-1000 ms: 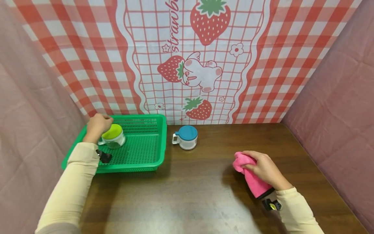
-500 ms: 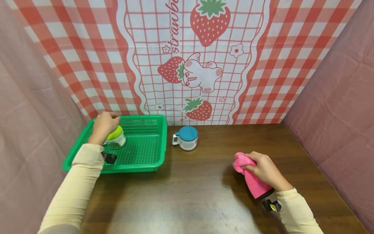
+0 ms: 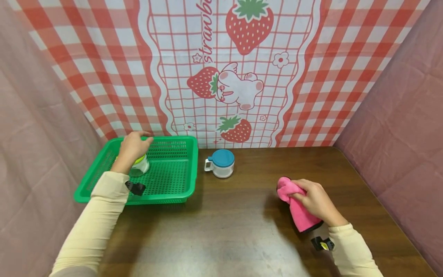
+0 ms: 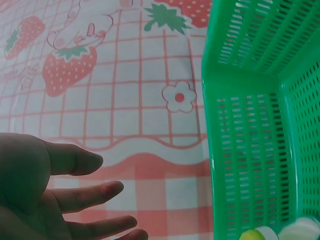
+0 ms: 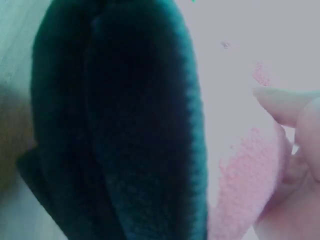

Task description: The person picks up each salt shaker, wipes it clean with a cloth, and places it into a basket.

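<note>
My left hand hovers over the left part of a green plastic basket, its fingers loosely extended and holding nothing. Partly hidden beneath it, a clear jar with a yellow-green lid stands inside the basket. In the left wrist view the fingers are spread, apart from the basket wall. On the right side of the table, my right hand grips a bunched pink cloth with a dark edge. Up close in the right wrist view, the cloth's dark trim fills much of the picture.
A lidded jar with a blue top and a white handle stands on the wooden table, just right of the basket. Behind the table hangs a strawberry-print curtain, and pink drapes close off both sides.
My left hand has shifted right across the basket, from beside the yellow-green lid to above it, covering more of the jar. The right hand and the pink cloth have hardly moved.
</note>
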{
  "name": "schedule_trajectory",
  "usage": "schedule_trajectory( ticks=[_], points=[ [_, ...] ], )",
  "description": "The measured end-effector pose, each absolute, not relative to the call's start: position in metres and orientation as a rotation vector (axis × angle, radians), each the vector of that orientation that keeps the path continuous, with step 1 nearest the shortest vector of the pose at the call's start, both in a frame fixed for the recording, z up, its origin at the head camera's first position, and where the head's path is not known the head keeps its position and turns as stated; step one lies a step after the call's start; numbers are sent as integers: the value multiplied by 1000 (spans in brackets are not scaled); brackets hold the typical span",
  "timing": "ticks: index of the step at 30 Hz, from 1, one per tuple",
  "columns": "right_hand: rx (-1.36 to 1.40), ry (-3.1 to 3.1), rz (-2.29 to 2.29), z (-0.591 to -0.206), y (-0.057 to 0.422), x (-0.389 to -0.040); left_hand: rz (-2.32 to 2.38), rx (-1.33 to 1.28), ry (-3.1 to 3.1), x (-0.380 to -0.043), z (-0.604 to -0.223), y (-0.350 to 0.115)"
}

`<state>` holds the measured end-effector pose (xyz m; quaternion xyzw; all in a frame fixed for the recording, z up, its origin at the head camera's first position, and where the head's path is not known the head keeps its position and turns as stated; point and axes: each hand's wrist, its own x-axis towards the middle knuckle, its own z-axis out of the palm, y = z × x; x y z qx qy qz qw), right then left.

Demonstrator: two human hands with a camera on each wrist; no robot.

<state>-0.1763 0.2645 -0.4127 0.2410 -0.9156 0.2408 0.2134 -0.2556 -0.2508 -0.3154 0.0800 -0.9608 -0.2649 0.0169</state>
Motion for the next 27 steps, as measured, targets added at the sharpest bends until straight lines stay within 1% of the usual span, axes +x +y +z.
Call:
schedule_trajectory(
  ticks=[8, 15, 27],
  points=[
    [625, -2580, 683, -411, 265, -174, -825, 175, -2985, -252, -312, -239],
    [597, -2460, 690, -409, 265, -172, -851, 164, -2978, -247, -312, -223],
    [570, -2429, 705, -406, 265, -173, -879, -4, -2947, -230, -312, -198]
  ],
)
